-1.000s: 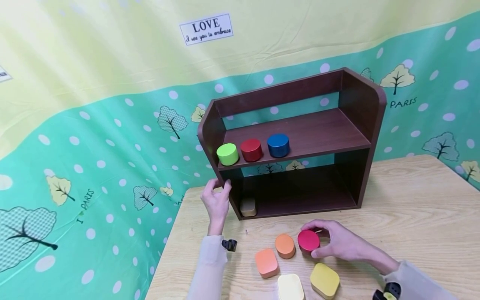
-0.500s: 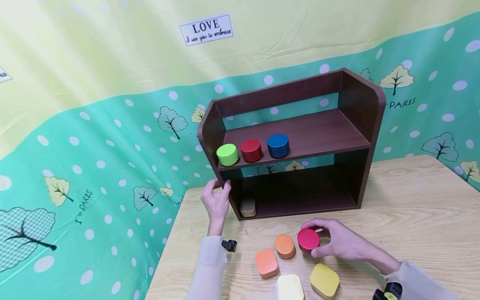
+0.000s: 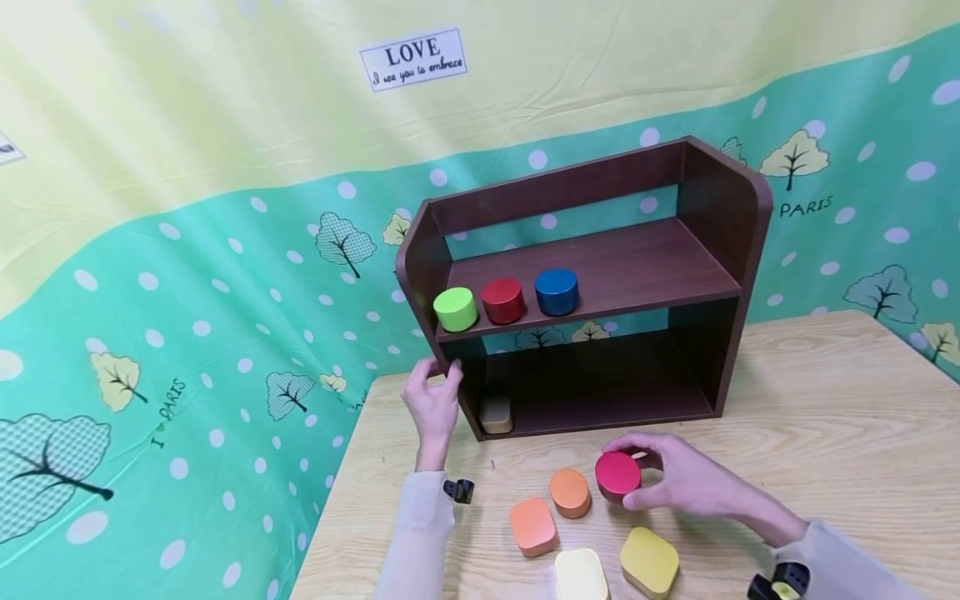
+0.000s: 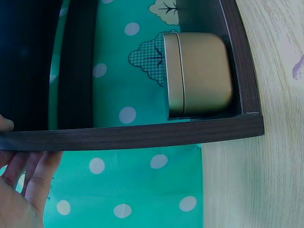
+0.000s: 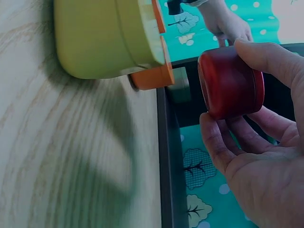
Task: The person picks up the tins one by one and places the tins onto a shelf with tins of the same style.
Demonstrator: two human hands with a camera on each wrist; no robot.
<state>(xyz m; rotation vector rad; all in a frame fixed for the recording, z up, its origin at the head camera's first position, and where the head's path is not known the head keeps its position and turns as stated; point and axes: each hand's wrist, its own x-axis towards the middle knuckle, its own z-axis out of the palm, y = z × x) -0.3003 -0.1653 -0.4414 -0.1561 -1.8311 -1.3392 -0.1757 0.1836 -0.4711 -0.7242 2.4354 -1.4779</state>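
My left hand (image 3: 432, 408) grips the left side panel of a dark brown two-tier shelf (image 3: 600, 265). In the left wrist view its thumb lies inside the panel and its fingers outside. My right hand (image 3: 686, 477) pinches a round crimson tin (image 3: 618, 477) between thumb and fingers, and the right wrist view shows the tin (image 5: 232, 83) apart from the table. Left of that tin stand a round orange tin (image 3: 570, 492) and a square coral tin (image 3: 534, 527). Nearer the front are a cream tin (image 3: 581, 575) and a yellow tin (image 3: 649, 561).
On the upper tier, green (image 3: 455, 309), red (image 3: 503, 301) and blue (image 3: 557, 292) round tins line the left front. A gold tin (image 4: 204, 73) sits in the lower tier's left corner. The wooden table (image 3: 825, 400) meets a patterned curtain (image 3: 262, 275) behind.
My right hand and the crimson tin have risen slightly. The left hand, the shelf and the other tins stay where they were.
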